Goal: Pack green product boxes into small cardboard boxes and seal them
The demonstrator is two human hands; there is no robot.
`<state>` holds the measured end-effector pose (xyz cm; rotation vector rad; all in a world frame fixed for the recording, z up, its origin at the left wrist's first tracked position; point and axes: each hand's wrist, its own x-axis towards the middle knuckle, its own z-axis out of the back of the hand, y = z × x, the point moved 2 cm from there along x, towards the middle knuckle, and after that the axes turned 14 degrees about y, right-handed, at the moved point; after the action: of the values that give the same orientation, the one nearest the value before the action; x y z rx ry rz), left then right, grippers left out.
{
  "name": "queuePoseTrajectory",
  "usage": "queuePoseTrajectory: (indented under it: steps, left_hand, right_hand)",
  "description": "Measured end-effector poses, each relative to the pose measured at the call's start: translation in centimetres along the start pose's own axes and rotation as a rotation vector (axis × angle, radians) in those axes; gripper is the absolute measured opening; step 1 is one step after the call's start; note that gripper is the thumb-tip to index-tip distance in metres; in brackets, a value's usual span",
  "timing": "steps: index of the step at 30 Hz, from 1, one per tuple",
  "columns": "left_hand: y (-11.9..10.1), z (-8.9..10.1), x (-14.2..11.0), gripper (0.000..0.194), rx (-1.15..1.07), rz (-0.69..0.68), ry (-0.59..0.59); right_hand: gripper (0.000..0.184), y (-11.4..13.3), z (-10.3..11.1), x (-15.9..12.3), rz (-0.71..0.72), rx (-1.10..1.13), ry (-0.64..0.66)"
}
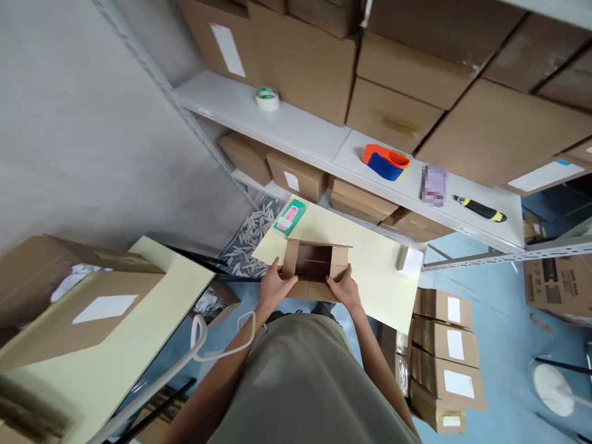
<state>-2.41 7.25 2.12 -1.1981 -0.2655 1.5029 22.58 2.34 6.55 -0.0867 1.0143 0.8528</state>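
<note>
I have the cardboard box [314, 262] directly between the left hand [276, 287] and the right hand [345, 290], over the near edge of the pale table [379, 280], with neither hand clearly nearer: each grips its own side, thumbs over the near corners and the other fingers mostly hidden from me round the outside. Its mouth is open and points up towards my view, and its long axis looks to run left to right, from one palm to the other, so I judge both holds sit at opposite ends of that length.
</note>
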Motion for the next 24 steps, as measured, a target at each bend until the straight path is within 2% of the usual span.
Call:
queuePoseTrajectory:
  steps: [3,5,9,13,15,18,21,24]
  left_hand:
    - [4.6,4.6,-2.8,0.089,-0.092,0.049,-0.07]
    - [8.4,8.2,-5.1,0.088,-0.133,0.094,-0.125]
    - [17.2,15.0,-10.2,0.091,-0.197,0.195,-0.278]
    - [25.9,19.6,-15.8,0.087,-0.332,0.283,-0.441]
    - [29.8,20.9,-18.6,0.085,-0.44,0.313,-0.515]
    - [34.6,21.7,-22.4,0.081,-0.679,0.338,-0.614]
    - [37.8,21.6,-25.1,0.077,-0.868,0.361,-0.69]
    - [39.6,21.3,-26.5,0.075,-0.926,0.401,-0.752]
  right_hand:
    - [0.105,4.8,-3.6,-1.3,0.069,-0.061,0.023]
    - [0.099,8.5,-7.1,-2.0,0.127,-0.119,0.055]
    - [0.085,15.7,-16.1,-3.5,0.268,-0.248,0.135]
    - [0.067,21.6,-25.3,-4.9,0.426,-0.352,0.257]
    - [0.06,24.3,-29.2,-5.6,0.512,-0.374,0.356]
    - [0.06,28.0,-33.7,-6.7,0.606,-0.414,0.508]
    - [0.058,31.0,-36.7,-7.7,0.647,-0.496,0.604]
    - [0.053,33.5,-38.4,-8.1,0.642,-0.622,0.622]
